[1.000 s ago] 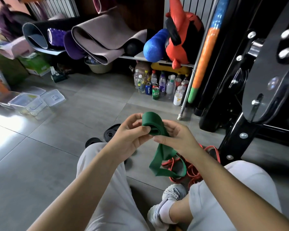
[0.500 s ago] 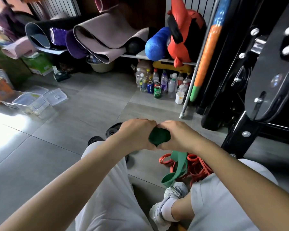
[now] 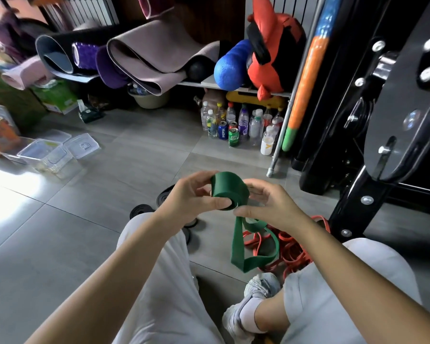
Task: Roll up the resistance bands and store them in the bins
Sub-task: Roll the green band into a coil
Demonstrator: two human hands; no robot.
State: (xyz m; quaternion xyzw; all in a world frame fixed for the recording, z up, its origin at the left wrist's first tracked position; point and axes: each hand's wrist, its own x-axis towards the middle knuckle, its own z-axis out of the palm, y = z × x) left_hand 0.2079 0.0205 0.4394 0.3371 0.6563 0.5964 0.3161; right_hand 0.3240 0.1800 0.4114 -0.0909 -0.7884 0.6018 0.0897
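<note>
Tension matters here: your left grip [image 3: 191,202] pinches the rolled end of the green band [image 3: 227,192] above your knees, your right grip [image 3: 266,207] holds its hanging tail; wind snug, edges flush.

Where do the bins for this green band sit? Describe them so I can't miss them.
Start at the shelf of rolled mats and drop to the floor at far left. The clear plastic bins sit there; unlike the orange box beside them, they are see-through.
</note>
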